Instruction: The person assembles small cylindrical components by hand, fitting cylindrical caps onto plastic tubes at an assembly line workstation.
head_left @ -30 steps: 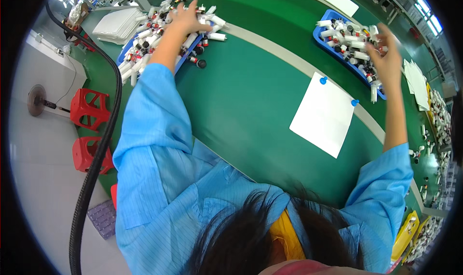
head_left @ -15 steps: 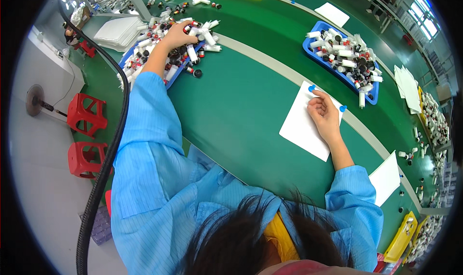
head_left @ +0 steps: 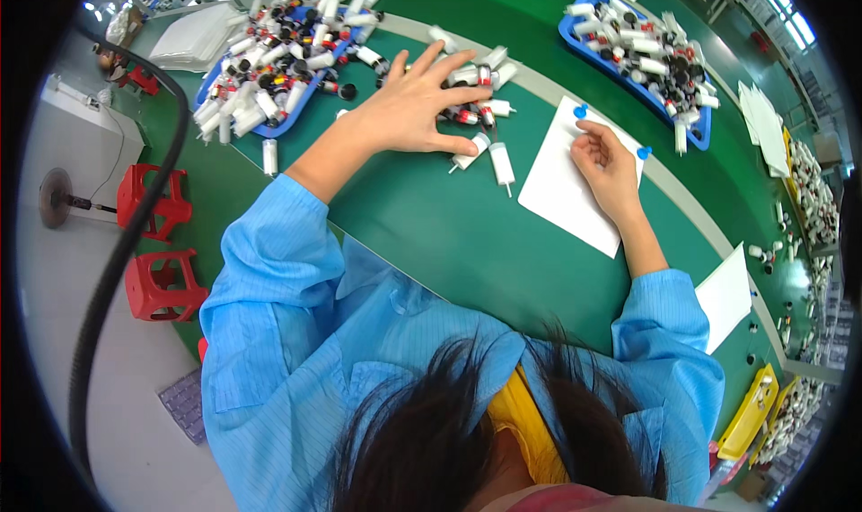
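Observation:
My left hand reaches across the green tabletop with its fingers spread, palm down over a loose cluster of small white plastic cylinders with thin nozzle-like tips, some with red and black parts. Its fingers and thumb touch or hover over several of them; what lies under the palm is hidden. My right hand is loosely curled above a white sheet, with nothing visible in its fingers. Its index finger is just below a blue pushpin-shaped piece at the sheet's far edge. Another blue piece stands at the right corner.
At the left, a blue tray is heaped with the same cylinders, some spilling over its edge. A second full blue tray stands at the far right. Red stools are on the floor at left, and a black cable hangs nearby.
My left hand has moved right from the heaped tray onto the table and spread its fingers. A cluster of cylinders now lies there, beside the sheet. My right hand has stayed on the sheet.

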